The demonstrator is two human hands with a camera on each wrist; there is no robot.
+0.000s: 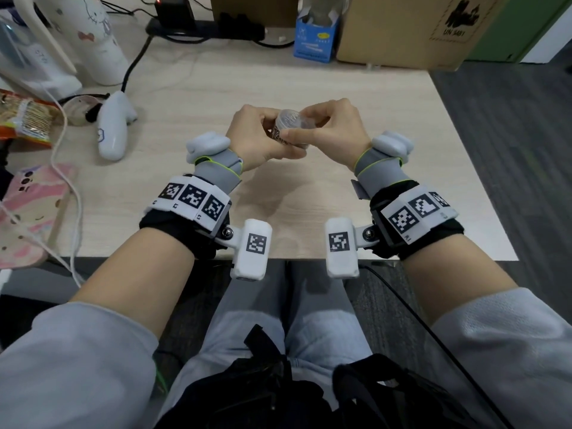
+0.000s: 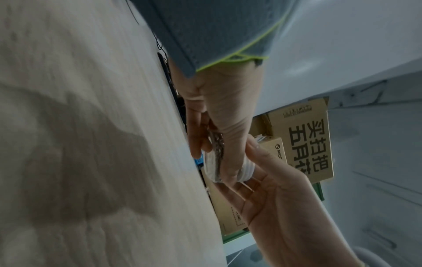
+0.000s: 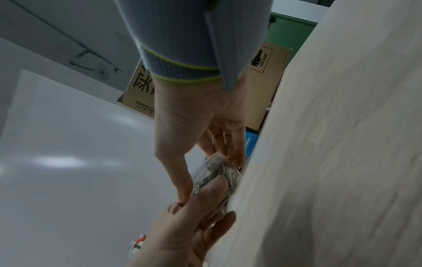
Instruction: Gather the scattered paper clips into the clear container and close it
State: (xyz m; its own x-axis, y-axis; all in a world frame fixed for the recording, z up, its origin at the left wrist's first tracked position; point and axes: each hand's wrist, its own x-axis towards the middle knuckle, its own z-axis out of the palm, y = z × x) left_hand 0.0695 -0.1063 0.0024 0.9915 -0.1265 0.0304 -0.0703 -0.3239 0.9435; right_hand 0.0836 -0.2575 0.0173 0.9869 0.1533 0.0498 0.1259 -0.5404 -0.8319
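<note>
Both hands were raised above the desk (image 1: 325, 193), holding the clear container (image 1: 286, 126) between them, off the surface. Left hand (image 1: 258, 137) had fingers and thumb curled round the body, likely to steady it while the other hand worked the top. Right hand (image 1: 328, 131) had its fingertips pinched on the lid (image 1: 289, 118) end, thumb pointing in toward the left hand. Neither hand was open; both were closed on the same small object.

Paper clips (image 3: 217, 171) showed through the clear wall as a metallic mass inside, best seen in the right wrist view. No loose clips could be seen on the desk in the head view, so gathering looked finished, judging only from that. Step in hand seemed to be the closing, lid being pressed or turned on; whether it was fully seated could not be told, fingers covered the seam.

Holding it in the air with two hands probably gave counter-force for the lid. Risk: a tilted lid or a slip would spill the clips back out.

Off to the left lay a white controller (image 1: 113, 131), cables and a pink phone case (image 1: 34, 209); a cardboard box (image 1: 411, 29) stood at the far edge
</note>
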